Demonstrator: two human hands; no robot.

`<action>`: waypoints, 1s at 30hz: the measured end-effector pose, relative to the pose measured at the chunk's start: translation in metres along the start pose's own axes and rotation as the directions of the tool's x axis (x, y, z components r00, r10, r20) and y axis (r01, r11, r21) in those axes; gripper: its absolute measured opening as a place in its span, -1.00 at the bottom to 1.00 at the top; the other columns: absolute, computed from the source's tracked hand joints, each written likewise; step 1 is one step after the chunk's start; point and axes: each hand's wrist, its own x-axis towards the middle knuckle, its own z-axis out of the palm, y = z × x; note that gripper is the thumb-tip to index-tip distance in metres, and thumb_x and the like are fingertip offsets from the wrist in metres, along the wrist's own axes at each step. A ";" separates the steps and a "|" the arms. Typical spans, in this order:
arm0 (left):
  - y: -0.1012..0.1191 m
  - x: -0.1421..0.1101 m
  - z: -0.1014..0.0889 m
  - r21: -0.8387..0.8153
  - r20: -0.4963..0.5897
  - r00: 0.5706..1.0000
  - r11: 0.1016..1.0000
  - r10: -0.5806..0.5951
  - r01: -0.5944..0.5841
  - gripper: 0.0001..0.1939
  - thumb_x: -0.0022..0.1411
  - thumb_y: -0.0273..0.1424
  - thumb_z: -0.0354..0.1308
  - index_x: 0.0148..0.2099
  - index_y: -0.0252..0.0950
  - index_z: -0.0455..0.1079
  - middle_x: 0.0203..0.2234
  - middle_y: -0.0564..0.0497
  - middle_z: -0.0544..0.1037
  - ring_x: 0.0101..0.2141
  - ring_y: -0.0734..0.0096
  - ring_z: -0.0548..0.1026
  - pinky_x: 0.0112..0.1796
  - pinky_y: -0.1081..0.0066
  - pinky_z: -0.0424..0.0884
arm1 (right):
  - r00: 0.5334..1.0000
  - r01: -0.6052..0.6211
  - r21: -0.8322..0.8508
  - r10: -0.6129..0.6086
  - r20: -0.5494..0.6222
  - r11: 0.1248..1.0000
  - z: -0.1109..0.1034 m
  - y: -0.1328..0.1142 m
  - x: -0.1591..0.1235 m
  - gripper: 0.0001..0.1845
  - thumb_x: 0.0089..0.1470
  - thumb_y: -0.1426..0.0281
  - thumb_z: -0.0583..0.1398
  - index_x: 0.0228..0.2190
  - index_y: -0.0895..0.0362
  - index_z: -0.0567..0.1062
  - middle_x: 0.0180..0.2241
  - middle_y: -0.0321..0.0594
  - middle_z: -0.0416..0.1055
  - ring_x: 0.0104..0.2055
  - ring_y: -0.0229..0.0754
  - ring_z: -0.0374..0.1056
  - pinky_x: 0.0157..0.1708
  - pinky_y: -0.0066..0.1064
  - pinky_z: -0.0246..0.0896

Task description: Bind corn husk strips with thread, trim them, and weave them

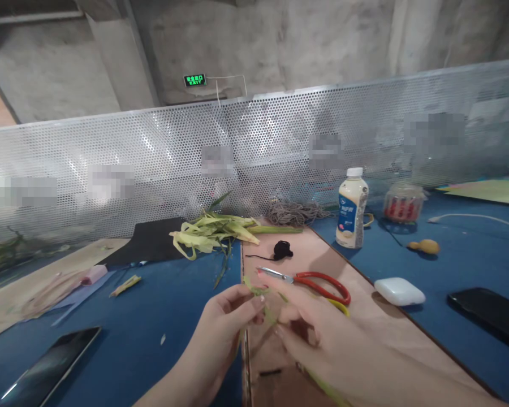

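A thin green strip of corn husk [270, 314] stretches between my two hands above the pinkish board. Thumb and fingers of my left hand [224, 322] pinch one part of it. My right hand [318, 330] is closed round another part, with its fingers partly hidden. A green length [328, 391], apparently of the same husk, shows below my right wrist. Just beyond my hands lie scissors with red handles [343, 291], and a yellow handle [340, 306] shows beside them. Farther back are a small bundle of black yarn [283, 250] and a pile of corn husks [212, 232].
On the right stand a drink bottle [351, 212] and a clear plastic tub [402, 202], near a white case [399, 291] and a black object [487, 314]. Grey cord [297, 213] lies by the perforated metal screen [161, 164]. A phone [51, 367] is at left.
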 end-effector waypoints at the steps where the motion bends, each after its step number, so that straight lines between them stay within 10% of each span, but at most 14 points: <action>1: 0.000 0.000 -0.001 0.019 0.022 1.000 1.000 0.018 -0.019 -0.92 0.04 -0.45 0.18 -0.45 -0.37 0.41 -0.58 0.06 0.39 -0.51 0.53 0.31 -0.40 0.52 0.23 | 0.997 0.039 -0.124 -0.047 -0.057 0.992 0.000 0.001 -0.001 -0.42 -0.07 0.44 0.09 0.04 -0.07 0.22 -0.56 -0.36 0.40 -0.58 -0.29 0.28 -0.63 -0.55 0.15; 8: 0.003 -0.004 0.001 0.002 0.051 0.998 0.999 -0.036 0.036 -0.80 0.14 -0.34 0.08 -0.38 -0.39 0.42 -0.56 0.06 0.38 -0.54 0.56 0.26 -0.45 0.54 0.21 | 0.974 -0.010 -0.075 -0.007 -0.225 0.997 0.014 0.011 0.001 -0.72 0.02 0.38 0.00 -0.21 0.04 0.39 -0.38 -0.20 0.44 -0.38 -0.18 0.36 -0.38 -0.37 0.26; 18: 0.012 -0.006 0.006 0.281 0.089 0.996 0.959 0.001 -0.026 -0.75 0.19 -0.29 -0.03 -0.40 -0.34 0.36 -0.64 0.13 0.27 -0.56 0.52 0.25 -0.47 0.52 0.20 | 0.990 -0.143 0.219 0.136 0.046 0.965 0.011 0.006 0.005 -0.71 -0.04 0.40 0.12 -0.19 0.03 0.31 -0.25 -0.30 0.38 -0.17 -0.23 0.32 -0.15 -0.39 0.24; 30: 0.013 -0.009 0.006 0.563 0.047 0.996 0.822 0.069 -0.084 -0.68 0.16 -0.28 -0.07 -0.56 -0.32 0.26 -0.69 0.13 0.18 -0.59 0.50 0.18 -0.53 0.51 0.08 | 0.982 -0.112 0.204 0.077 0.172 0.972 0.006 -0.005 -0.002 -0.70 0.13 0.28 0.06 -0.13 0.18 0.32 -0.23 -0.18 0.35 -0.33 -0.26 0.33 -0.36 -0.34 0.30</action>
